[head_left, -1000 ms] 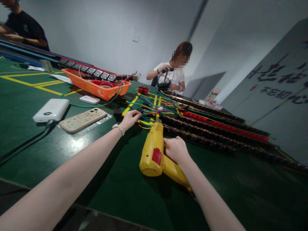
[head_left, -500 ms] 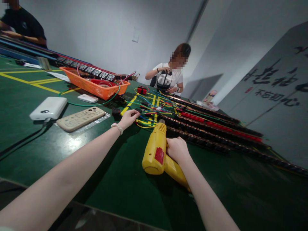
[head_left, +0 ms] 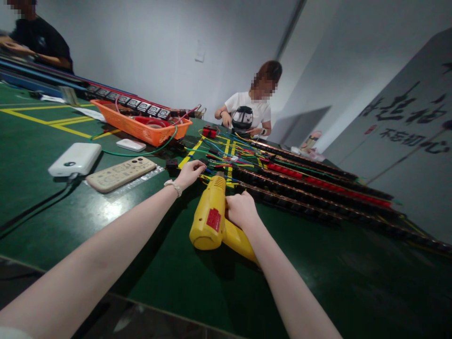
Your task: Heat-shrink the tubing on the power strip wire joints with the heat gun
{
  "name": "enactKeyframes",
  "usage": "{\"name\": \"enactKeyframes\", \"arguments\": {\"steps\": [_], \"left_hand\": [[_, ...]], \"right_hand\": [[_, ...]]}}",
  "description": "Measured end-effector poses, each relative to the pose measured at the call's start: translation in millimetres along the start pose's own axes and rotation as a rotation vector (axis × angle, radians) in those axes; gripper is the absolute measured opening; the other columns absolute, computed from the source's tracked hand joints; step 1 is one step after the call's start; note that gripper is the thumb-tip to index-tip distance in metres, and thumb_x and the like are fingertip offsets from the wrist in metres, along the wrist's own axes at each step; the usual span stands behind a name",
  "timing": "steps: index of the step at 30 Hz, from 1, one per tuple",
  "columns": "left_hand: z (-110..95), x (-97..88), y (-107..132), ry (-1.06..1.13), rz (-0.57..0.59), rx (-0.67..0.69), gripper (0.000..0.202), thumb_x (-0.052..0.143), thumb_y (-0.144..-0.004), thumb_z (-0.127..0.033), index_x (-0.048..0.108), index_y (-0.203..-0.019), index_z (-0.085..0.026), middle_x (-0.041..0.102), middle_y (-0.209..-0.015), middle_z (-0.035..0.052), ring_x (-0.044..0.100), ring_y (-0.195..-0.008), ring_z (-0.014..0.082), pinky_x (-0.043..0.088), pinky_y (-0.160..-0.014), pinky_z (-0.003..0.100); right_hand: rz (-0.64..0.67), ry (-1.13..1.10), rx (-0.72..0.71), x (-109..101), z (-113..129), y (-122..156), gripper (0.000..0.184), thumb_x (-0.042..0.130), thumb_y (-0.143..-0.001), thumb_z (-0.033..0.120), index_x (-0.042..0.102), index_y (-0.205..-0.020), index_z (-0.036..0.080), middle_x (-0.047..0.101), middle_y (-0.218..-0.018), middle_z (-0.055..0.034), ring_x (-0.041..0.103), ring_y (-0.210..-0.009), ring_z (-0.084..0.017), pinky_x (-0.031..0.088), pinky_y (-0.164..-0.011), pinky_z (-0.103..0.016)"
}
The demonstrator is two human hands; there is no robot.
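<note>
My right hand (head_left: 240,210) is wrapped round the grip of a yellow heat gun (head_left: 209,217) with a red label, its nozzle aimed at a tangle of coloured wires (head_left: 226,157). My left hand (head_left: 190,172), a beaded bracelet on its wrist, reaches out over the green table (head_left: 148,263) and pinches the near end of those wires. The wires lead into several long dark power strips (head_left: 303,188) that run off to the right.
A beige phone (head_left: 120,174), a white power bank (head_left: 75,159) and a small white device (head_left: 130,144) lie to the left. An orange basket (head_left: 139,126) stands behind them. A person in a white shirt (head_left: 249,110) sits across the table; another in black (head_left: 38,42) is far left.
My right hand has swung the heat gun left and closer to my left hand. The person opposite has lowered a dark object from chest height to the table.
</note>
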State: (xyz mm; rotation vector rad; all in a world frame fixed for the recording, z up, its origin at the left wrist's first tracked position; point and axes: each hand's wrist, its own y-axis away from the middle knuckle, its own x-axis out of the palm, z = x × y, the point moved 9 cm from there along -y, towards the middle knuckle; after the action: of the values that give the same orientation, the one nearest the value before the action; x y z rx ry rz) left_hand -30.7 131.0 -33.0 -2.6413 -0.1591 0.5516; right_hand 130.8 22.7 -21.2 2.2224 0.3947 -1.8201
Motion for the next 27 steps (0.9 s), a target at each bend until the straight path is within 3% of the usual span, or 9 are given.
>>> {"name": "enactKeyframes", "arguments": {"steps": [11, 27], "left_hand": [[3, -0.1, -4, -0.018, 0.010, -0.016, 0.029, 0.050, -0.077, -0.032, 0.064, -0.089, -0.010, 0.063, -0.087, 0.0055, 0.055, -0.076, 0.0103, 0.041, -0.070, 0.019], [-3, 0.7, -2, -0.045, 0.019, 0.027, 0.030, 0.053, -0.077, -0.036, 0.063, -0.091, -0.011, 0.063, -0.090, 0.0048, 0.054, -0.076, 0.0086, 0.041, -0.068, 0.018]], "right_hand": [[-0.080, -0.036, -0.088, -14, 35, -18, 0.027, 0.041, -0.073, 0.028, 0.063, -0.083, 0.016, 0.061, -0.085, -0.0082, 0.057, -0.087, -0.015, 0.027, -0.093, -0.035], [-0.078, -0.040, -0.069, -7, 21, -8, 0.028, 0.039, -0.076, 0.031, 0.061, -0.088, 0.018, 0.062, -0.087, -0.0059, 0.058, -0.086, -0.014, 0.029, -0.086, -0.030]]}}
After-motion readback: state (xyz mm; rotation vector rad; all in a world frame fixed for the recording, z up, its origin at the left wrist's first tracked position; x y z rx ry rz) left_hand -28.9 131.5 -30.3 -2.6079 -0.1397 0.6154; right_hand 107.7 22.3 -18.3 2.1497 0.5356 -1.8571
